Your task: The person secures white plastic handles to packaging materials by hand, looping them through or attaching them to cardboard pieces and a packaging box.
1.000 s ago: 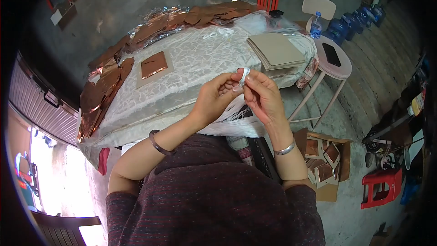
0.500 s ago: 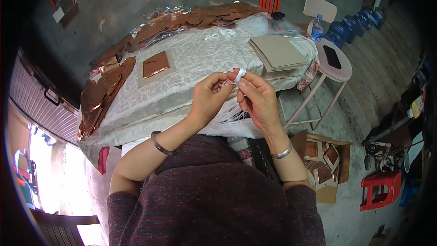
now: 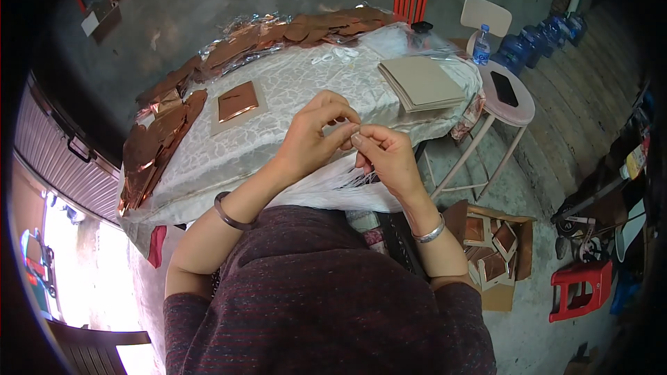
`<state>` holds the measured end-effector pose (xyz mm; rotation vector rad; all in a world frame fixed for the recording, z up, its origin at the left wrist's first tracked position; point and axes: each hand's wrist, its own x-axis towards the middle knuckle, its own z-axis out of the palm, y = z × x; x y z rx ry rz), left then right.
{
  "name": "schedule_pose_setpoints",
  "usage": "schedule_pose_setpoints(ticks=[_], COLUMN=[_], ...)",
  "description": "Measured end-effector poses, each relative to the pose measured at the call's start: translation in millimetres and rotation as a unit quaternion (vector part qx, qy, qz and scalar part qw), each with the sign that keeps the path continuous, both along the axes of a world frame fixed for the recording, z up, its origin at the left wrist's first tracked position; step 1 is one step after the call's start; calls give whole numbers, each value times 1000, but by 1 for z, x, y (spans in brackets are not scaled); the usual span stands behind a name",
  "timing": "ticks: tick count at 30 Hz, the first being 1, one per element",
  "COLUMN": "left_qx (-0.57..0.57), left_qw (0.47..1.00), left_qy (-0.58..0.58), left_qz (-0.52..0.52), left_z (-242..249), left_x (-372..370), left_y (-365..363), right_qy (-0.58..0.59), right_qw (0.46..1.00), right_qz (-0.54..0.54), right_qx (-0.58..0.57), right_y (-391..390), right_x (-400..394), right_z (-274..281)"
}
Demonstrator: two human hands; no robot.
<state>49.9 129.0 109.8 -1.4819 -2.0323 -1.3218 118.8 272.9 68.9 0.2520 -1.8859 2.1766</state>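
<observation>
My left hand (image 3: 313,140) and my right hand (image 3: 392,160) meet fingertip to fingertip above the front edge of the cloth-covered table (image 3: 285,83). Both are closed in a pinch. The small coil of white thread seen between them a moment ago is almost wholly hidden by the fingers. Below the hands, a bundle of loose white threads (image 3: 333,191) spreads over the table edge and my lap. To the left on the cloth lies a grey card with a copper-coloured foil square (image 3: 238,101) on it.
Grey cards (image 3: 425,82) are stacked at the table's right. Copper foil sheets (image 3: 165,140) line its left and back. Small white thread loops (image 3: 335,55) lie behind. A stool (image 3: 514,105) bears a phone and bottle. A cardboard box (image 3: 526,246) on the floor holds foil-covered cards.
Both hands have drawn lower, and the right wrist has turned inward. The white coil that stood up on the right fingers has gone out of sight between the fingertips. The left fingers now arch higher.
</observation>
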Motion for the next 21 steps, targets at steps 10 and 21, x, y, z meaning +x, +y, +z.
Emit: schedule_pose_setpoints(ticks=[10,21], left_qx=[5,70], left_qw=[943,950], left_qy=[-329,-302], left_qz=[-39,-34], left_z=[-15,-24], left_x=[4,13], left_y=[-9,-8], right_qy=[-8,-37], right_qw=[998,998], right_qz=[55,33], right_qx=[-3,29], right_y=[-1,0], right_x=[1,3], right_z=[3,3])
